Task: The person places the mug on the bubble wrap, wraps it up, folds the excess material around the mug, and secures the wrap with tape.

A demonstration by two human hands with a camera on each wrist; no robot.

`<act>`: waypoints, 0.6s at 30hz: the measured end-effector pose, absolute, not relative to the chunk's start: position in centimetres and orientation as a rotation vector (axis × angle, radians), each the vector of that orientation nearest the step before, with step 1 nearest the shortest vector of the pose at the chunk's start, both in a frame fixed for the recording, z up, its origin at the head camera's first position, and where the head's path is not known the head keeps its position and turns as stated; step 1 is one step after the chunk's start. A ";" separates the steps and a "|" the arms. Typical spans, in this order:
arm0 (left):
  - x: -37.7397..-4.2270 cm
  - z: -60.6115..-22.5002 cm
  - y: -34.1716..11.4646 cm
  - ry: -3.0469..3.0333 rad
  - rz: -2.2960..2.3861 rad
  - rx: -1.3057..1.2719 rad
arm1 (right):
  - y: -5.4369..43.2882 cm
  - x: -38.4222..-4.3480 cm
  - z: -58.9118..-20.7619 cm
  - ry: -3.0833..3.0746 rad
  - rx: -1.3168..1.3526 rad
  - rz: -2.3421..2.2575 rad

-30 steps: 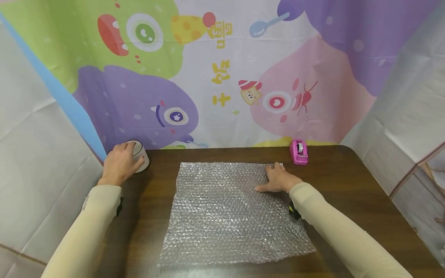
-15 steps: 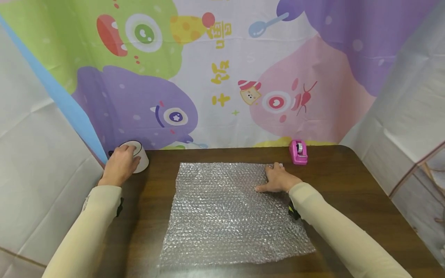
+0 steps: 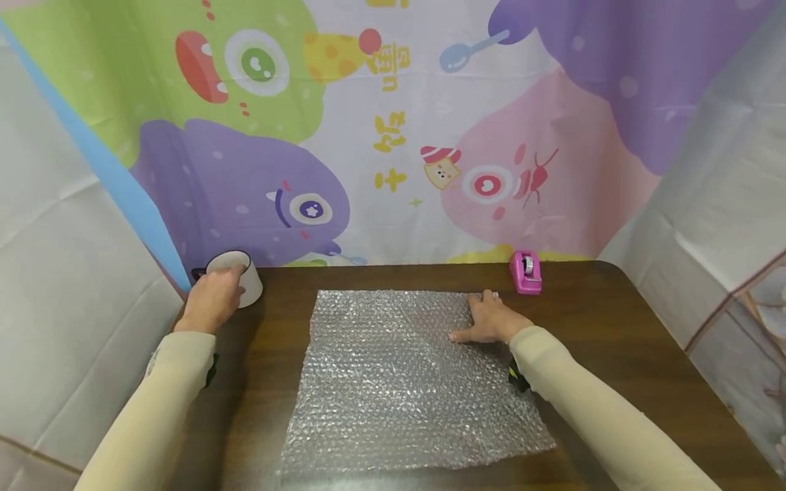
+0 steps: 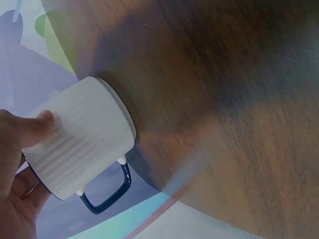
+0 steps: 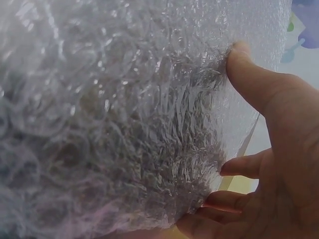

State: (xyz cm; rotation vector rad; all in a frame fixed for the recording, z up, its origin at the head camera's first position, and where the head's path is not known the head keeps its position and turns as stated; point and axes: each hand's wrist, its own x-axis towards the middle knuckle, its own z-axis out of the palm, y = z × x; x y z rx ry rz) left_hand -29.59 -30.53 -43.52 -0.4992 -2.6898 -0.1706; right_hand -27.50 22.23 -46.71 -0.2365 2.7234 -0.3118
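Observation:
At the back left of the table, a white ribbed mug (image 3: 250, 284) with a dark rim and a dark handle (image 4: 107, 195) stands upright. My left hand (image 3: 213, 299) grips its near side at the rim. In the left wrist view the thumb (image 4: 40, 127) presses on the outer wall, while the other fingers go to the mouth and are partly hidden. A clear sheet of bubble wrap (image 3: 393, 389) lies flat in the middle. My right hand (image 3: 494, 319) rests on its far right corner, thumb and fingers spread, fingertips at the edge.
A pink tape dispenser (image 3: 526, 273) stands at the back right, beyond the right hand. The brown wooden table (image 3: 270, 382) meets a printed cartoon curtain (image 3: 393, 225) at its back edge. Pale fabric walls (image 3: 67, 273) close in on both sides.
My left hand has closed in at the mug's rim, its fingers drawn together from a wider spread. The mug appears in place. My right hand keeps its spot on the bubble wrap.

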 end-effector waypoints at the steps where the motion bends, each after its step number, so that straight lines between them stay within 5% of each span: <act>1: -29.6 -43.6 -30.6 -2.695 -0.164 -0.502 | 22.2 -27.5 -46.7 2.726 -0.237 -0.310; 18: -29.3 -44.2 -30.4 -2.614 -0.103 -0.461 | 22.1 -27.4 -46.5 2.738 -0.227 -0.343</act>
